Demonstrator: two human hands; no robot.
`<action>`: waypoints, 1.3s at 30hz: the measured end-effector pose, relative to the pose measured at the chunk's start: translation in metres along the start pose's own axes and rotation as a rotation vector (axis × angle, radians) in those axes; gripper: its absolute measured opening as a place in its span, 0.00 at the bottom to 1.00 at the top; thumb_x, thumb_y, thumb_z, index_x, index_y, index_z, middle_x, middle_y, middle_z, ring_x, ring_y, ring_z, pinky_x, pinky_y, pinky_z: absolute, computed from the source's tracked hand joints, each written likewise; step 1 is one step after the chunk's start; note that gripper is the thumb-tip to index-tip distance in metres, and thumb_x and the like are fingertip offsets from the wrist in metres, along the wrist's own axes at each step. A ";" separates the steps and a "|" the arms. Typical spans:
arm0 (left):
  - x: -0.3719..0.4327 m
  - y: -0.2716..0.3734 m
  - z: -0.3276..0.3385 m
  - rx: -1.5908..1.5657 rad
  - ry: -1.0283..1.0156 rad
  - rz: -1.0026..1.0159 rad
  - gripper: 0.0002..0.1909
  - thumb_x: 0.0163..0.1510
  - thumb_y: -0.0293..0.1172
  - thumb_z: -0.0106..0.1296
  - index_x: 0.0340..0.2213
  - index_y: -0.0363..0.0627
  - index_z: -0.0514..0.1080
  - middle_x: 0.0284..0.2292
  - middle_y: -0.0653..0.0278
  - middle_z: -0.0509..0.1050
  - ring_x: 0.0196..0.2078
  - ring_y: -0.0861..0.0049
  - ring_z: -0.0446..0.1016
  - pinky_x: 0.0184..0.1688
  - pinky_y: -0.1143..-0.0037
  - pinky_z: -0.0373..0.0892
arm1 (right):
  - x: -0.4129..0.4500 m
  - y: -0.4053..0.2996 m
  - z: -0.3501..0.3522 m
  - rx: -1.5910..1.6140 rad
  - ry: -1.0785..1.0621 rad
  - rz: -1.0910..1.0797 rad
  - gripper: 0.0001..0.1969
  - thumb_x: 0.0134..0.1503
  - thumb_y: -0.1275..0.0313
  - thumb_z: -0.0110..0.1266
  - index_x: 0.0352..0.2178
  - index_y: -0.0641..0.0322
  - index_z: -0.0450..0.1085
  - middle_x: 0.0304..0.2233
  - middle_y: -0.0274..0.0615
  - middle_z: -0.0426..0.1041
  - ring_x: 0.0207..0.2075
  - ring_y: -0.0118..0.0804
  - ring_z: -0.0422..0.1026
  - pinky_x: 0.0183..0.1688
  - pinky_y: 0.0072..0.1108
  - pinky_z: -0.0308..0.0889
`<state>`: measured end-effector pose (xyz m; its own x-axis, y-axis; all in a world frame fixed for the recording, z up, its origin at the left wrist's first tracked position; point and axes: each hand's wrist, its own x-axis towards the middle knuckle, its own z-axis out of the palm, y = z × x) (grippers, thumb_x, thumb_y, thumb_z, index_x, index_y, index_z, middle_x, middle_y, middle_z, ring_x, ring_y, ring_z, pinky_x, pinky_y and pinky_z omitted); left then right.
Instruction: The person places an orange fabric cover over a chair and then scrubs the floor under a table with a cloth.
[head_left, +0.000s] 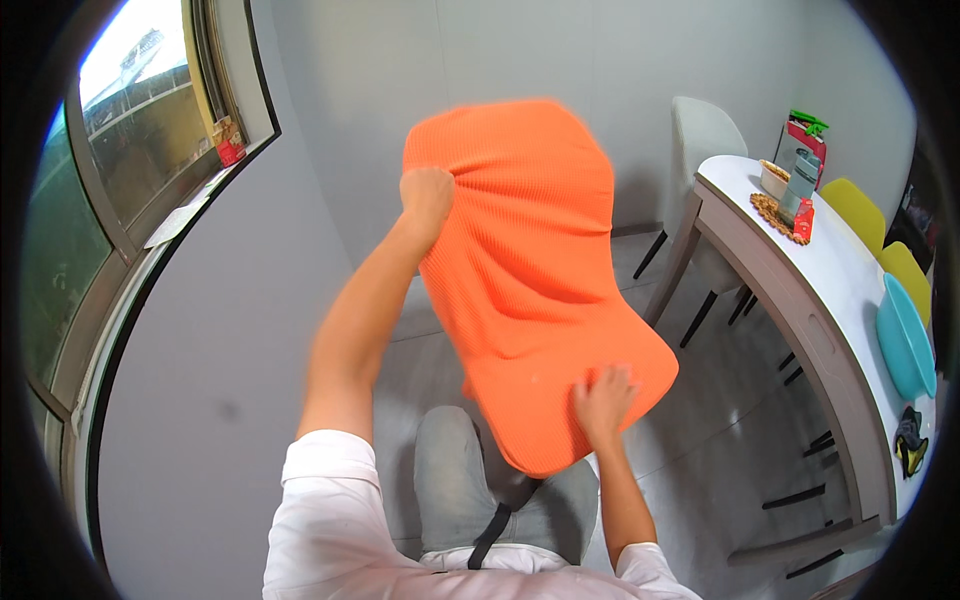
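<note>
A chair with an orange ribbed fabric cover (525, 225) stands tilted before me, its back towards the wall and its seat end near my knees. My left hand (429, 196) grips the fabric at the left side of the chair's back, and creases run from there across the cover. My right hand (606, 401) lies on the seat part with its fingers spread, slightly blurred. The cover is smooth over the seat and wrinkled in the middle. The chair's legs are hidden.
To the right is a white table (806, 277) bearing a turquoise basin (905, 337) and a bottle (799, 184) on a woven mat. A light chair (705, 135) and yellow-green chairs (855, 214) stand around it. A window ledge (180, 221) runs along the left.
</note>
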<state>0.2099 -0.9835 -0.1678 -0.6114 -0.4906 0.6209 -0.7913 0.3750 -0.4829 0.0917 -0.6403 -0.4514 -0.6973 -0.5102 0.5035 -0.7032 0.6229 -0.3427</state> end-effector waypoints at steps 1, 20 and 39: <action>-0.007 0.006 -0.006 -0.072 0.004 -0.017 0.02 0.47 0.29 0.56 0.21 0.49 0.75 0.21 0.69 0.78 0.25 0.75 0.79 0.21 0.74 0.69 | -0.008 -0.017 -0.002 0.062 -0.059 -0.084 0.25 0.52 0.55 0.55 0.46 0.62 0.68 0.56 0.51 0.65 0.63 0.52 0.57 0.63 0.58 0.41; -0.116 0.064 -0.031 -0.451 0.121 -0.406 0.12 0.56 0.36 0.48 0.22 0.45 0.68 0.15 0.58 0.75 0.20 0.63 0.78 0.21 0.64 0.73 | -0.020 -0.055 0.003 0.036 -0.036 -0.204 0.30 0.53 0.50 0.52 0.50 0.61 0.68 0.56 0.52 0.66 0.61 0.51 0.60 0.63 0.53 0.45; -0.225 0.070 0.039 -0.761 -0.241 -0.490 0.23 0.62 0.52 0.43 0.37 0.40 0.70 0.26 0.49 0.78 0.29 0.46 0.77 0.31 0.52 0.70 | -0.024 -0.056 0.005 0.082 -0.041 -0.189 0.28 0.55 0.52 0.53 0.49 0.61 0.69 0.56 0.52 0.66 0.61 0.51 0.60 0.64 0.51 0.46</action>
<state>0.2925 -0.8774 -0.3652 -0.2590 -0.8481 0.4622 -0.8023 0.4554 0.3860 0.1472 -0.6657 -0.4479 -0.5554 -0.6381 0.5332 -0.8300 0.4640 -0.3093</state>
